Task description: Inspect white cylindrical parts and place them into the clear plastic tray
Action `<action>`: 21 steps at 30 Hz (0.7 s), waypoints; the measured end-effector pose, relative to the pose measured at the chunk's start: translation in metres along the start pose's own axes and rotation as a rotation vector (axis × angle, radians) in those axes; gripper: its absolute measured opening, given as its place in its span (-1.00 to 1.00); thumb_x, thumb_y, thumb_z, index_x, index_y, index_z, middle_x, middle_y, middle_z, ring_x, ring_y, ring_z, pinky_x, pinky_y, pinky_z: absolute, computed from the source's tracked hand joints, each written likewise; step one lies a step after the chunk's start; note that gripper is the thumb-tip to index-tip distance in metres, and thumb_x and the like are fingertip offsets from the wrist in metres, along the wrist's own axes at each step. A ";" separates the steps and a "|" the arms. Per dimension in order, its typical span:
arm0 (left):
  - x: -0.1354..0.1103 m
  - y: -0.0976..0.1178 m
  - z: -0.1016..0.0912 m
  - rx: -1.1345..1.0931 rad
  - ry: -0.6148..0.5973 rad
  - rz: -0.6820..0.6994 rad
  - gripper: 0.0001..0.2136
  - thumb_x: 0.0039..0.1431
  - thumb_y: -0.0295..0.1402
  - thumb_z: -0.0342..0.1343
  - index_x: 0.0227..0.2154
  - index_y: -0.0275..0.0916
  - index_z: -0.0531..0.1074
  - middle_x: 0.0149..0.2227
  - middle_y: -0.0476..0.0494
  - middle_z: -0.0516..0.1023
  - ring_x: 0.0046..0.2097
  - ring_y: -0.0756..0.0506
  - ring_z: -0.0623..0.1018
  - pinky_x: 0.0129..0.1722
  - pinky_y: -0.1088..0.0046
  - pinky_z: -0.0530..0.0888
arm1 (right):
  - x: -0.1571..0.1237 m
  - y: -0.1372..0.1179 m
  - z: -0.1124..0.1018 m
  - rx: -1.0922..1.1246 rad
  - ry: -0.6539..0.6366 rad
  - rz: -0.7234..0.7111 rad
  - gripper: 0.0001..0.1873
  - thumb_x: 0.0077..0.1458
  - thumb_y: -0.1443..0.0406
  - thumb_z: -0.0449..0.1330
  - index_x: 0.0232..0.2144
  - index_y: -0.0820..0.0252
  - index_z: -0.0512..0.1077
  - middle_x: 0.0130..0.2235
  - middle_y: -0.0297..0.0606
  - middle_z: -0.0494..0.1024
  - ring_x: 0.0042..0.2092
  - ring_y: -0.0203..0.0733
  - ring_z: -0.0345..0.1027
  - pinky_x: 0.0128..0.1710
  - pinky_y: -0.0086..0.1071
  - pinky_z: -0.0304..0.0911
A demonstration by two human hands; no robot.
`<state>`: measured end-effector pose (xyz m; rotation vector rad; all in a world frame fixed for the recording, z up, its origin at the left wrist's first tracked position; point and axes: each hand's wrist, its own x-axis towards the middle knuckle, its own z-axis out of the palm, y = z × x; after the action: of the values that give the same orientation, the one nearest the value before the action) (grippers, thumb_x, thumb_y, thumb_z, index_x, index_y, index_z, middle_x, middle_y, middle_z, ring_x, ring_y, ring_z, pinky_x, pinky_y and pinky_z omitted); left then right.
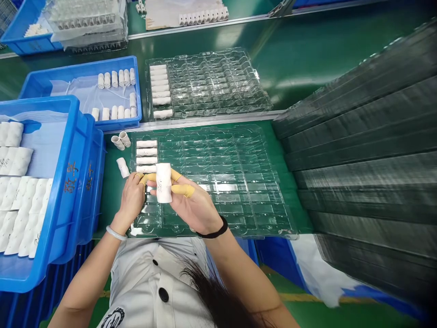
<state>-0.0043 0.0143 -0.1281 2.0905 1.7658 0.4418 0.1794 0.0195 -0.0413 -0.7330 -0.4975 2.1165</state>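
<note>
My right hand [194, 205], with yellow finger cots on the thumb and fingers, grips a white ceramic tube [164, 183] upright above the near clear plastic tray [218, 182]. Small dark marks show on the tube's side. Close by on the left, my left hand [134, 193] has curled fingers, also in yellow cots, at the tray's left column. What its fingertips hold, if anything, is hidden. Several white tubes [146, 151] lie crosswise in that column, just beyond the hands. A loose tube [123, 167] and a pair of tubes [121, 140] rest on the green table left of the tray.
Stacked blue bins [73, 182] with white tubes stand at the left. Behind them is another blue bin [136, 91]. A second clear tray [211, 84] holds tubes in its left column. A tall stack of dark trays [368, 150] rises on the right.
</note>
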 end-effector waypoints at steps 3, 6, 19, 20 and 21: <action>-0.001 0.001 0.000 -0.014 0.008 0.032 -0.74 0.28 -0.54 -0.12 -0.26 -0.27 0.50 -0.09 -0.31 0.48 0.13 -0.28 0.37 0.15 0.07 0.41 | 0.004 0.002 0.001 -0.019 0.007 -0.015 -0.62 0.06 0.32 0.29 -0.03 0.16 0.45 -0.01 -0.16 0.58 -0.01 -0.10 0.49 0.10 -0.15 0.38; -0.008 0.002 -0.003 -0.046 0.044 0.050 -0.75 0.30 -0.49 -0.08 -0.14 -0.27 0.50 0.01 -0.34 0.45 0.15 -0.28 0.39 0.15 0.03 0.43 | 0.011 0.008 -0.006 -0.064 0.052 -0.027 -0.66 0.05 0.26 0.35 -0.10 0.16 0.44 -0.07 -0.17 0.60 -0.09 -0.14 0.53 0.06 -0.18 0.40; -0.108 0.042 -0.117 -0.311 0.049 0.025 -0.43 0.15 -0.27 0.10 0.24 0.32 0.30 0.11 0.00 0.56 -0.01 -0.22 0.63 0.06 0.19 0.59 | 0.167 -0.100 -0.084 -1.312 0.398 -0.434 -0.50 0.13 0.31 0.12 0.13 0.30 0.38 0.16 0.03 0.43 0.19 0.10 0.24 0.22 -0.04 0.11; -0.116 0.043 -0.124 -0.339 0.048 -0.053 -0.37 0.03 -0.23 0.16 0.21 0.39 0.32 0.10 0.08 0.57 -0.04 -0.26 0.64 0.01 0.15 0.62 | 0.186 -0.109 -0.084 -1.377 0.406 -0.443 -0.49 0.14 0.35 0.10 0.15 0.34 0.37 0.19 0.09 0.39 0.22 0.14 0.18 0.25 0.00 0.04; -0.122 0.041 -0.131 -0.361 0.044 -0.130 -0.30 -0.13 -0.19 0.20 0.17 0.47 0.33 0.07 0.19 0.58 -0.09 -0.32 0.65 -0.08 0.11 0.65 | 0.205 -0.115 -0.083 -1.439 0.409 -0.446 -0.49 0.14 0.39 0.08 0.15 0.39 0.37 0.19 0.16 0.37 0.23 0.19 0.14 0.26 0.03 -0.01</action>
<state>-0.0496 -0.1025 0.0070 1.7191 1.6857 0.7149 0.1990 0.2595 -0.1044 -1.5565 -1.7671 0.8800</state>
